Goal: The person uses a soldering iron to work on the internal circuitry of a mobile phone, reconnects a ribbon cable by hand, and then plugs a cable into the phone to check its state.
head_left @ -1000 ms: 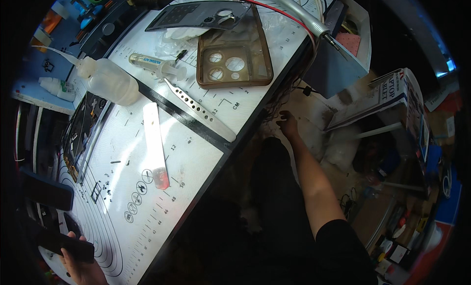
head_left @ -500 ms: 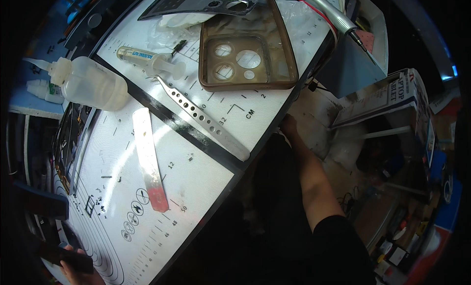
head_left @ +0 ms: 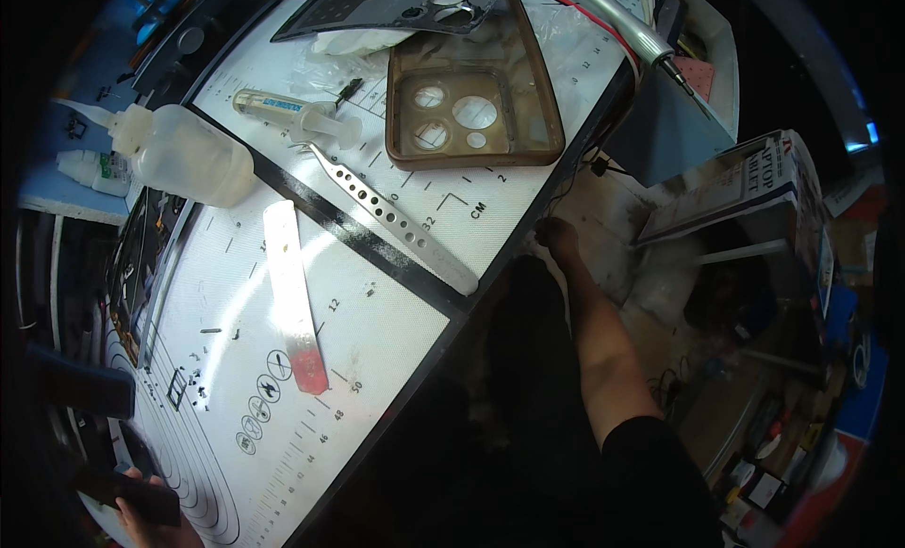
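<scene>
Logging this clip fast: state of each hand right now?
Left hand: fingers closed on a dark flat object.
Right hand: at the mat's edge; grip cannot be told.

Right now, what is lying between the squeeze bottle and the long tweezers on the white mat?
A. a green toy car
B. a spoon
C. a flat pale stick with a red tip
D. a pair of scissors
C: a flat pale stick with a red tip lies on the white mat, between the squeeze bottle and the tweezers.

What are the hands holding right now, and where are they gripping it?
The left hand grips a dark flat object along its lower edge. The right hand reaches under the edge of the work mat; whether it holds anything cannot be told.
</scene>
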Demonstrator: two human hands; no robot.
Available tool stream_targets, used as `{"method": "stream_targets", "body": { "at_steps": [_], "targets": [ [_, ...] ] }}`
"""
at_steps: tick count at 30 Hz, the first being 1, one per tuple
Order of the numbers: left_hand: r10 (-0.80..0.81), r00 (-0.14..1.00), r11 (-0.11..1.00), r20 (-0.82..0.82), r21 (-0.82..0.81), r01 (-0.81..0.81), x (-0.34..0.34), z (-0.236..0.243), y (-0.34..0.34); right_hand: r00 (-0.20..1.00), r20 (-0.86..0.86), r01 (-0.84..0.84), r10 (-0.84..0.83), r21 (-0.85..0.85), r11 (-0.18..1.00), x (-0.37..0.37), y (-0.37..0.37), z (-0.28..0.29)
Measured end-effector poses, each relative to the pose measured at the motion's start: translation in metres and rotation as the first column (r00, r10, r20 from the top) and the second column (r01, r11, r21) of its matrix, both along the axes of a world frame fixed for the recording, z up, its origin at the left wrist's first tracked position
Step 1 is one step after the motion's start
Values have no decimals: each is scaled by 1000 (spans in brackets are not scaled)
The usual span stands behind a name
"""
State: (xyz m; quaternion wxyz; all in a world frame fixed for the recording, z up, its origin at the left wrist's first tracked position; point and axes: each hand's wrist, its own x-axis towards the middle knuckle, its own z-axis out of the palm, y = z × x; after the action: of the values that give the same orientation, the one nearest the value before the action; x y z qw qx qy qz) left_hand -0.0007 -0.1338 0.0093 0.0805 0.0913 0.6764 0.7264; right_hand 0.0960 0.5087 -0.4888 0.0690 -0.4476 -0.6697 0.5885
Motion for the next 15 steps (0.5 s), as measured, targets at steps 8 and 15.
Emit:
{"method": "stream_targets", "body": {
  "at_steps": [8, 15],
  "targets": [
    [59, 997, 997, -45, 43, -57, 13, -8, 22, 932, -252, 182, -260, -296, 938, 61, -12, 67],
    [-12, 998, 982, -68, 187, 25, 14, -8, 73, 916, -401, -11, -3, -32, 999, 82, -62, 182]
  ]
}}
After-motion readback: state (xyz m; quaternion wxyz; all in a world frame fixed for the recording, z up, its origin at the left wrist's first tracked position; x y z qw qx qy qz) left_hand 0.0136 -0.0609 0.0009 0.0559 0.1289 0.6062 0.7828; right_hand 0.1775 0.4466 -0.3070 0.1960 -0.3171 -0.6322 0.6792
